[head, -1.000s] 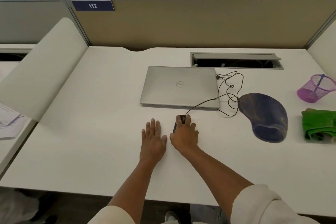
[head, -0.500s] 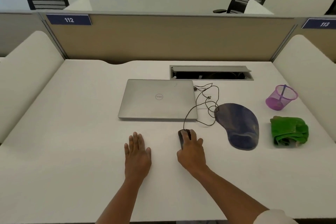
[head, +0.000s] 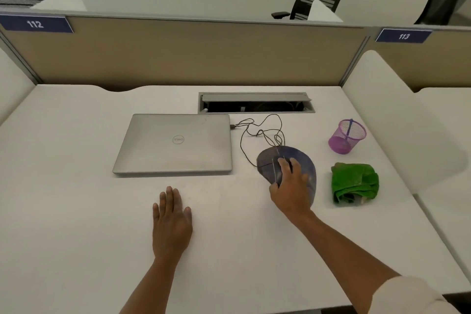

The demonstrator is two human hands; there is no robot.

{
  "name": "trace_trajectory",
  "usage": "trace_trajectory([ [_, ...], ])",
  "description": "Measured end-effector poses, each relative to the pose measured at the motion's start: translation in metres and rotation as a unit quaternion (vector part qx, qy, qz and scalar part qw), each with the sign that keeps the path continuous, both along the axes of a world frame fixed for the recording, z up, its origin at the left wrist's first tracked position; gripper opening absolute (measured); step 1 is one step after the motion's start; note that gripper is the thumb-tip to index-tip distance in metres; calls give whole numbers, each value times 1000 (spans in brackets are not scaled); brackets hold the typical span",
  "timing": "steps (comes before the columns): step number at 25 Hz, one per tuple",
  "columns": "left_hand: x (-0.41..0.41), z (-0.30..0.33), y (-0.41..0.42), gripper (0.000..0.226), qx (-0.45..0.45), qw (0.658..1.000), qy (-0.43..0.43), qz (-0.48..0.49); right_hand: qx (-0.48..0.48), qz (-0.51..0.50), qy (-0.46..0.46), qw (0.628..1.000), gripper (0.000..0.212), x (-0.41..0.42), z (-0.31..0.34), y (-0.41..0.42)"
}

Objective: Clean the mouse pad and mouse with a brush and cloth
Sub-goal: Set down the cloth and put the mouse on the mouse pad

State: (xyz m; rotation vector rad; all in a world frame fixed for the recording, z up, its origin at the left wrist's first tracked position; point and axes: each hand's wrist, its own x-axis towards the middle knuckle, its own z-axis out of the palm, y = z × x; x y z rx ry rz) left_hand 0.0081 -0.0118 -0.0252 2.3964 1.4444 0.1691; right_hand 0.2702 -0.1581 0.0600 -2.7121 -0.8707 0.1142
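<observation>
Plastic wired mouse point(head: 279, 169) — black, likely light and rigid, smooth enough to slip; best held by its two sides, minding the thin cable point(head: 244, 146) trailing to the closed Dell laptop point(head: 175, 144). It sits on the dark blue mouse pad point(head: 302, 158), just right of the laptop. Pad: probably soft, floppy, liftable by an edge. Right hand point(head: 291, 186) cups the mouse, fingers curled over it, arm reaching forward. Left hand point(head: 171, 219) — flat, fingers straight, palm down on the desk point(head: 76, 199) in front of the laptop.
</observation>
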Motion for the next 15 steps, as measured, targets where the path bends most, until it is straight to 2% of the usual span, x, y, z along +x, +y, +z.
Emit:
trace_trajectory([
  [6,3,-2,0,66,10,1000,23,12,-16,26,23,999,70,64,-2,7],
  [15,4,-2,-1,70,20,999,45,13,-62,52,45,996,70,85,-29,8],
])
